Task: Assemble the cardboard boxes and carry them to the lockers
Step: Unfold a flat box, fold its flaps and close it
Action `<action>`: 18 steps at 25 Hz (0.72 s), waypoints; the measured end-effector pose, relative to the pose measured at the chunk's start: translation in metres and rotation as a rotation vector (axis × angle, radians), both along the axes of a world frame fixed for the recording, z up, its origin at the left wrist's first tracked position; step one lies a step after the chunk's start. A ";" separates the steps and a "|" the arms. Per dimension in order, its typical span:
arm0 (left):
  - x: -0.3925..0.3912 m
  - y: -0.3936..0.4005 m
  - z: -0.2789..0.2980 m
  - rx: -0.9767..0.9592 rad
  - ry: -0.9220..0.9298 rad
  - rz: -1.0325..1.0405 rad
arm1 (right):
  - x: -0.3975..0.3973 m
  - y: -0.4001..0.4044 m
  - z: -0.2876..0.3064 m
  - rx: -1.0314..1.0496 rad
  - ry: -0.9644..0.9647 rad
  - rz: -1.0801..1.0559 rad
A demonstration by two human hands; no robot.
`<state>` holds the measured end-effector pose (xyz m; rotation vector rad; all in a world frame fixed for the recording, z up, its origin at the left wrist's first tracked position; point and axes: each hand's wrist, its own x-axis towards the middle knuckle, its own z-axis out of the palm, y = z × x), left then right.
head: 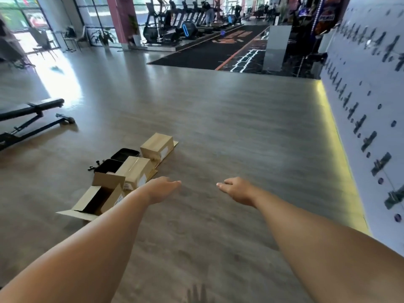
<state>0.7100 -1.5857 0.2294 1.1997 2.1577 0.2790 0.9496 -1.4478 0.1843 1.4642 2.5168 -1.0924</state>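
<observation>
Left hand [162, 189]: stretched forward over the floor, fingers straight and relaxed, holding nothing; its forearm crosses in front of the nearest box.
Right hand [235, 190]: stretched forward at about the same height, fingers loosely extended with the tips turned toward the left hand, holding nothing.
Hands together: apart from each other, bare floor showing between them.
Floor [218, 119]: grey wood-look planks, stretching out ahead of both hands.
Cardboard boxes: a row lying on the floor to the left of the left hand, well apart from the right hand.
Nearest box [98, 201]: open, flaps spread, dark inside, just left of the left forearm.
Middle boxes [131, 173]: two closed-looking boxes pressed side by side, just beyond the left wrist, a pale label on one face.
Far box [156, 147]: closed, standing on a flat cardboard sheet [172, 145], ahead of the left hand.
Black case [124, 154]: lying open on the floor, left of the boxes.
Weight bench [32, 119]: black, far to the left of both hands.
Wall [363, 106]: pale, with rows of dark fittings, to the right of the right hand; a yellow light strip runs along its base.
Treadmills [185, 20]: a row in the far background, beyond a black mat.
</observation>
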 end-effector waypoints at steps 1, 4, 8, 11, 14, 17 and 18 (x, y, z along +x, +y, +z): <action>-0.011 0.026 -0.002 -0.008 -0.006 0.003 | -0.012 0.028 0.000 0.005 -0.007 0.010; -0.051 0.109 -0.014 -0.023 0.001 0.026 | -0.054 0.118 -0.009 0.016 -0.009 0.047; -0.118 0.223 -0.042 -0.014 -0.049 0.069 | -0.112 0.235 -0.013 0.034 -0.019 0.061; -0.166 0.311 -0.043 -0.003 -0.121 0.141 | -0.153 0.322 -0.007 -0.006 -0.048 0.026; -0.197 0.387 -0.040 0.007 -0.158 0.197 | -0.186 0.399 -0.008 -0.020 -0.033 0.015; -0.226 0.463 -0.044 0.000 -0.195 0.225 | -0.223 0.479 -0.013 -0.027 -0.043 0.042; -0.236 0.488 -0.047 -0.019 -0.178 0.224 | -0.236 0.507 -0.018 -0.040 -0.050 0.058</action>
